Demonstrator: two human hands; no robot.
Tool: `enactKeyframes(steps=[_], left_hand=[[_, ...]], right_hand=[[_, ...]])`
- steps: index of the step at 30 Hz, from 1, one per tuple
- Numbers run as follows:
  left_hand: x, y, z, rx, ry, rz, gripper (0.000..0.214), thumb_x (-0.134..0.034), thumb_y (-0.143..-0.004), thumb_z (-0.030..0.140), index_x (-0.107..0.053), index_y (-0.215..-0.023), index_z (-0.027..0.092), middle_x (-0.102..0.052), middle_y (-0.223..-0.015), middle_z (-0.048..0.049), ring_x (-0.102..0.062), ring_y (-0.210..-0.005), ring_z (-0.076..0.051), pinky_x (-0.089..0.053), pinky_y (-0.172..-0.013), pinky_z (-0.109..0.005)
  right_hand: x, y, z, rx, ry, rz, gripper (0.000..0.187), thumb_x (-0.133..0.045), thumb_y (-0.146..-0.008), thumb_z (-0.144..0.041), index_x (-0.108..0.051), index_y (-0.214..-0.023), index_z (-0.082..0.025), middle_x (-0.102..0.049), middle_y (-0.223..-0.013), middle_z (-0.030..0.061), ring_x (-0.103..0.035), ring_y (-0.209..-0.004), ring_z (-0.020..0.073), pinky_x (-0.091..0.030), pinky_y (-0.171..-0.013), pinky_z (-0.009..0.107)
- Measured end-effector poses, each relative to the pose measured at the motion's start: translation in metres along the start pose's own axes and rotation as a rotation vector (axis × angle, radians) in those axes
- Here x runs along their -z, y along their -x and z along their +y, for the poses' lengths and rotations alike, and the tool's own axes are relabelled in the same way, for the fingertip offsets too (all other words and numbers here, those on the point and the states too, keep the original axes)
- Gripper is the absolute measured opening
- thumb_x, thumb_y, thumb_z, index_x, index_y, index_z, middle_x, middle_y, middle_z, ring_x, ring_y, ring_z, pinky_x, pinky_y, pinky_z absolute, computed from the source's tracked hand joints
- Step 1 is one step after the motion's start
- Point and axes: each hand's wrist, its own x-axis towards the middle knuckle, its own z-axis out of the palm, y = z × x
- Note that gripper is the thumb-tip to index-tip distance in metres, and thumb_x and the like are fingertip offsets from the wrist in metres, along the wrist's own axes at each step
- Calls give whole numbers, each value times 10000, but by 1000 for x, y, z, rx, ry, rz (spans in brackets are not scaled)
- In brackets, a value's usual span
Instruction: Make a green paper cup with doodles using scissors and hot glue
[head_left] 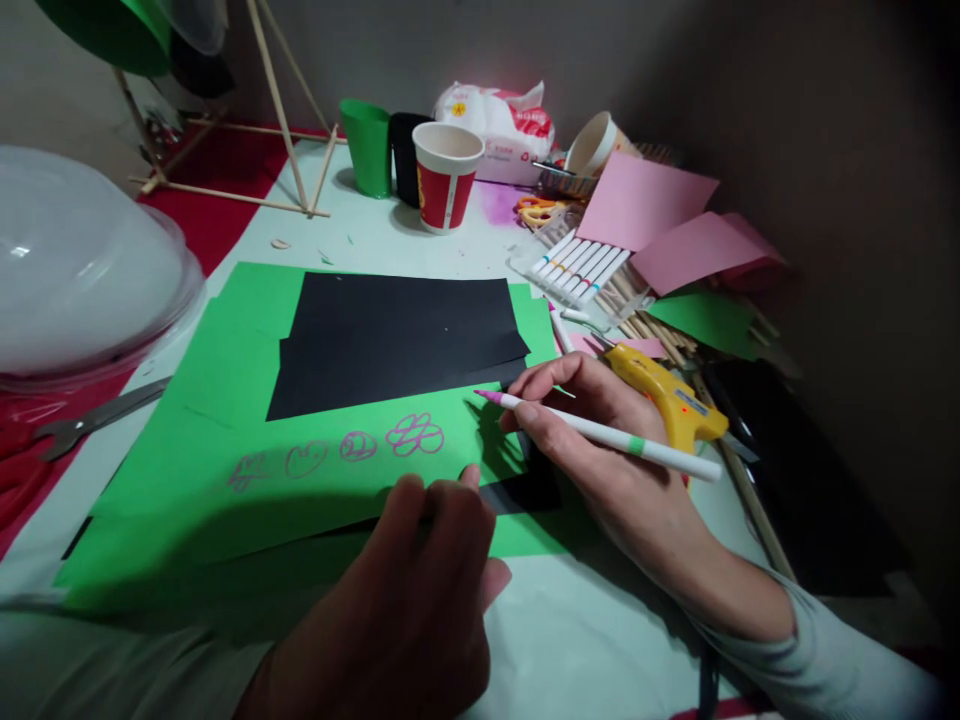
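Between the fingers and thumb of my right hand [600, 420] is a white felt-tip pen [600, 432] with a pink tip. Its tip points left, close above a sheet of green paper [247, 440]. My left hand [420, 590] is closed at the paper's near edge, its fingers curled; what they hold, if anything, is hidden. A row of small purple-pink drawings, among them a flower [415, 435], runs across the green sheet. Black paper [397, 330] lies on the sheet's far part, and more black paper shows from under its near right side.
A yellow glue gun [667, 395] lies beside my right hand. Behind it are white pens [581, 268] in a clear case and pink paper [645, 200]. At the back stand a paper cup [446, 180] and a green cup [367, 150]. Red-handled scissors [45, 445] lie left.
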Motion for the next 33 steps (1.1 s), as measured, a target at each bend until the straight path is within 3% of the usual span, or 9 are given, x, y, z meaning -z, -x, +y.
enactKeyframes(steps=[5, 10, 14, 17, 23, 27, 33], left_hand=[[-5, 2, 1, -33, -1, 44, 303, -621, -974, 331, -790, -944, 82, -777, -1060, -196, -614, -877, -276, -380, -752, -422], [-9, 8, 5, -53, -1, 33, 374, -693, -925, 342, -743, -1115, 24, -760, -1118, -229, -632, -888, -287, -371, -734, -411], [-9, 11, 8, -20, -53, 24, 435, -697, -918, 338, -702, -1216, 22, -761, -1147, -214, -604, -764, -224, -361, -682, -388], [-9, 10, 8, -3, -61, 28, 400, -661, -939, 309, -706, -1200, 9, -774, -1134, -221, -621, -720, -206, -368, -619, -358], [-7, 6, 5, -40, -59, 16, 321, -608, -967, 203, -717, -1148, -39, -778, -1092, -265, -590, -554, -146, -352, -470, -295], [-5, 6, 3, -90, -85, 7, 337, -595, -977, 167, -697, -1144, -108, -749, -1098, -326, -633, -551, -153, -379, -446, -278], [-2, 4, 2, -107, -85, -6, 323, -602, -984, 184, -715, -1136, -77, -760, -1080, -310, -624, -526, -151, -383, -425, -281]], right_hand=[[3, 0, 2, -7, 28, 39, 159, -702, -868, -242, -585, -765, -211, -646, -791, -11, -585, -688, 130, -463, -589, 264], [4, 2, 0, -9, 90, 47, 171, -683, -869, -226, -589, -726, -209, -634, -721, -15, -605, -670, 131, -462, -579, 258], [2, 2, -1, 10, 96, 25, 163, -677, -871, -220, -590, -734, -205, -650, -739, 0, -646, -709, 146, -483, -572, 248], [1, 3, 0, 15, 107, 16, 147, -655, -880, -206, -587, -749, -208, -650, -746, 1, -612, -669, 135, -478, -541, 244], [0, 4, 1, 40, 88, -15, 137, -644, -895, -199, -586, -771, -210, -653, -787, 15, -657, -774, 169, -504, -591, 275], [-1, 5, 2, 37, 95, -22, 141, -652, -893, -203, -589, -767, -207, -667, -790, 21, -654, -732, 175, -501, -575, 299], [-4, 5, 0, 58, 151, -16, 143, -664, -873, -201, -592, -750, -202, -678, -766, 26, -631, -658, 168, -483, -555, 319]])
